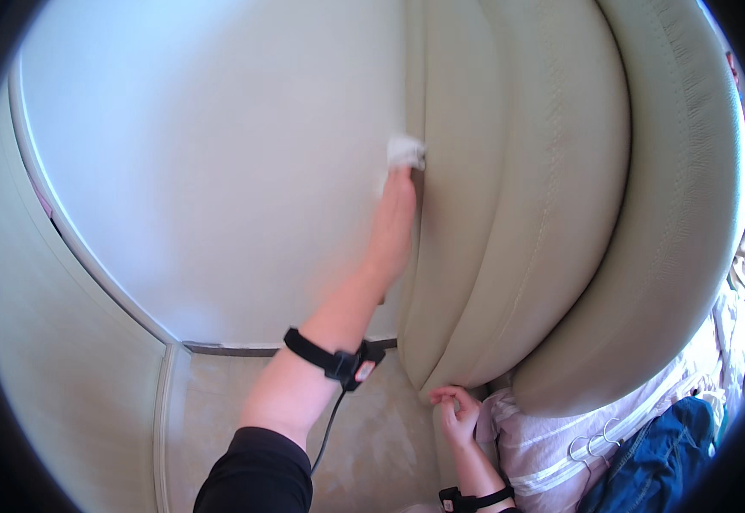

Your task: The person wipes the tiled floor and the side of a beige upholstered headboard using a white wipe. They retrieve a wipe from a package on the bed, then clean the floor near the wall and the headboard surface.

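My left hand (pixel 393 221) is stretched out along the white wall (pixel 270 160), close to the edge of a padded beige leather headboard (pixel 558 160). At its fingertips is a white cloth or tissue (pixel 404 152), blurred and pressed where wall and headboard meet. My right hand (pixel 459 413) is low down at the headboard's bottom corner, fingers loosely curled and touching or nearly touching the leather. No object shows in it. Both wrists wear black straps, and a cable runs from the left one (pixel 336 360).
Pink striped bedding (pixel 539 442) lies below the headboard, with metal clothes hangers (pixel 594 442) and a blue garment (pixel 655 458) on it. A pale door or panel frame (pixel 163 423) stands at left. Tiled floor (pixel 372 442) shows below the dark skirting (pixel 238 350).
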Available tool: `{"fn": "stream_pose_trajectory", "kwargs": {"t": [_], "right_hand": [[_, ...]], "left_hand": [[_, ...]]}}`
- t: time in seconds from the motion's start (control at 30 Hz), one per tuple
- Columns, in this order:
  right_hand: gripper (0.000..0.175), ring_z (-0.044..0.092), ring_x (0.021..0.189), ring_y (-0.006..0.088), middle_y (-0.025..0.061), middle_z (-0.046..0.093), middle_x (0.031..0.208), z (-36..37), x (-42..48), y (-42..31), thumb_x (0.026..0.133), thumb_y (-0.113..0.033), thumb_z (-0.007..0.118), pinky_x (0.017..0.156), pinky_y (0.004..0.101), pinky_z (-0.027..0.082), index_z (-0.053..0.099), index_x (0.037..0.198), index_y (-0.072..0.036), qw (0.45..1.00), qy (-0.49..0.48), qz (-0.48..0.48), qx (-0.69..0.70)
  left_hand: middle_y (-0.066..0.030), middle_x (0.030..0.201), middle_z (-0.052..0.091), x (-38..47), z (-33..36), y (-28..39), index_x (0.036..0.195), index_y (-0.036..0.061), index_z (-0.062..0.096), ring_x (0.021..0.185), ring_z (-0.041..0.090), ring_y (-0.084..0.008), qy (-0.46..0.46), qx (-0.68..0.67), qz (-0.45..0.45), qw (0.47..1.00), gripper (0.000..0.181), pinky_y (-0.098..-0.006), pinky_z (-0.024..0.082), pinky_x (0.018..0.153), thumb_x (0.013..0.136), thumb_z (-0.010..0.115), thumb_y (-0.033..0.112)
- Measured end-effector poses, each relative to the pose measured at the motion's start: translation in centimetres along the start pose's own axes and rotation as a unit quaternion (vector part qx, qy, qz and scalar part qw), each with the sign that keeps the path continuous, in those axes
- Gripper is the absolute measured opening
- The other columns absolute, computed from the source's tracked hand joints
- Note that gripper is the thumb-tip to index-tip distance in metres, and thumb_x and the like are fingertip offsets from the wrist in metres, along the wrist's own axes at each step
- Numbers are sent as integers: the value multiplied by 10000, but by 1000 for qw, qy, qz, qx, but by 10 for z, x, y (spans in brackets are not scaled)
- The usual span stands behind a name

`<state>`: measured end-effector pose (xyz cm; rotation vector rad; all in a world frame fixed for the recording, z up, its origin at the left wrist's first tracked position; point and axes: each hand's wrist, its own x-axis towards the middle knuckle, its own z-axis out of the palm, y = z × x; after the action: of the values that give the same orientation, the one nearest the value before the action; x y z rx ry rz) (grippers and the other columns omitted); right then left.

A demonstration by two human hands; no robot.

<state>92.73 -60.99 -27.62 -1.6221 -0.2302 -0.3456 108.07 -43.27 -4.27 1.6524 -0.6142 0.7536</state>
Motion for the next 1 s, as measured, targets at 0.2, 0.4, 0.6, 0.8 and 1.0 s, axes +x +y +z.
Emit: {"fn": "stream_pose_trajectory", "kwargs": {"t": [0.2,0.4,0.6,0.8,1.0], "right_hand": [[160,640,661,120,71,666,705,-2,1,-1,844,-33,505,634,246,503,656,804,-3,1000,-7,3,-6],[153,641,657,123,72,666,706,-3,3,-6,839,-29,510,629,246,505,659,808,-7,1000,-14,4,17],[186,640,664,124,69,665,724,-2,3,-3,862,-28,477,635,243,499,648,800,14,1000,-18,-10,12],[152,639,650,124,72,660,706,-4,4,3,823,-27,513,620,247,498,662,796,-20,999,-13,-40,-25],[130,635,632,140,80,652,694,-3,4,9,799,-28,532,606,260,497,662,794,-35,999,-9,-33,-5]], "left_hand": [[-102,1505,176,39,-11,11,1436,16,180,1396,110,-196,4,-13,-69,998,595,-333,90,1129,994,243,411],[-102,1502,186,115,-18,35,1435,17,184,1390,128,-192,26,-67,-94,993,643,-331,115,1127,979,261,464],[-77,1508,173,49,-12,31,1444,41,171,1397,84,-193,-10,27,-87,996,668,-322,134,1119,968,260,501],[-73,1505,186,110,-16,39,1438,26,184,1375,149,-185,-44,-92,-139,985,704,-320,143,1107,958,257,536],[-90,1495,192,77,9,49,1431,12,184,1368,157,-210,0,-55,-28,998,684,-332,114,1112,963,285,500]]}}
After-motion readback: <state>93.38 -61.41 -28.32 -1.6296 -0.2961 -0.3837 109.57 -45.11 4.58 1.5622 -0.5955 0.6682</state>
